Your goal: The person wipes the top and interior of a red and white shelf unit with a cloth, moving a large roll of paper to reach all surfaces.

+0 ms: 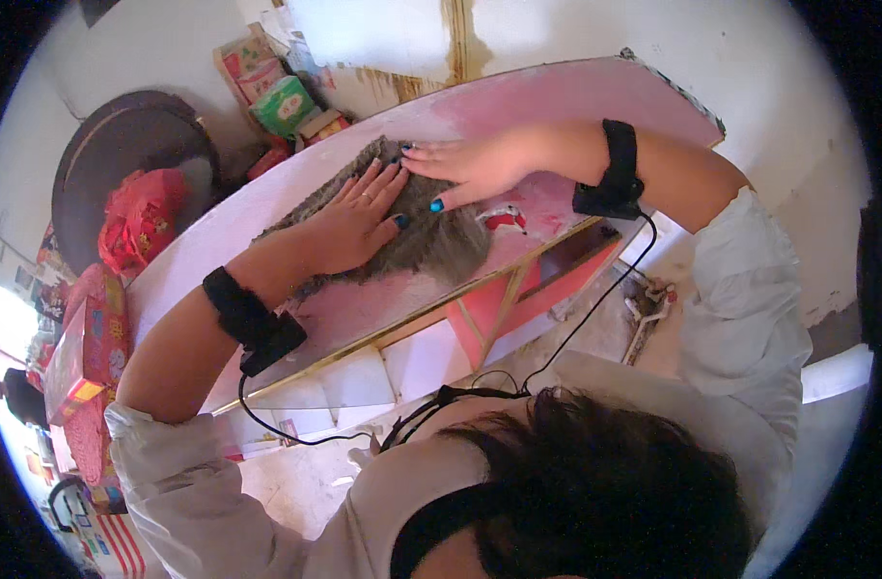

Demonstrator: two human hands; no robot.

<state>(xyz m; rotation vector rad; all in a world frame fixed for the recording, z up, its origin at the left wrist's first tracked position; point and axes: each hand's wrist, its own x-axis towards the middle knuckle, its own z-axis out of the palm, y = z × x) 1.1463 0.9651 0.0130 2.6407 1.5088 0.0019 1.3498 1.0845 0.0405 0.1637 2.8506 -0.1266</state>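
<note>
A grey-brown piece of furry fabric [448, 242] lies spread on the pink tabletop [557, 94]. My left hand [361, 217] rests palm down on its left and middle part, fingers slightly spread. From the other side my right hand [459, 166] reaches over the upper edge of the fur, palm down. Its fingertips come close to those of my left hand, and its thumb lies on the pile. Neither hand grips anything. Just right of the fur is a small red and white patch [506, 219]; I cannot tell if it is printed or loose.
Black straps with cabled boxes sit on both wrists. Behind the table stand a green packet [285, 106] and boxes against the wall. At left are a round dark stool or lid [133, 130], a red plastic bag [143, 217] and a red box [86, 347]. Open shelves [354, 380] lie below the front edge.
</note>
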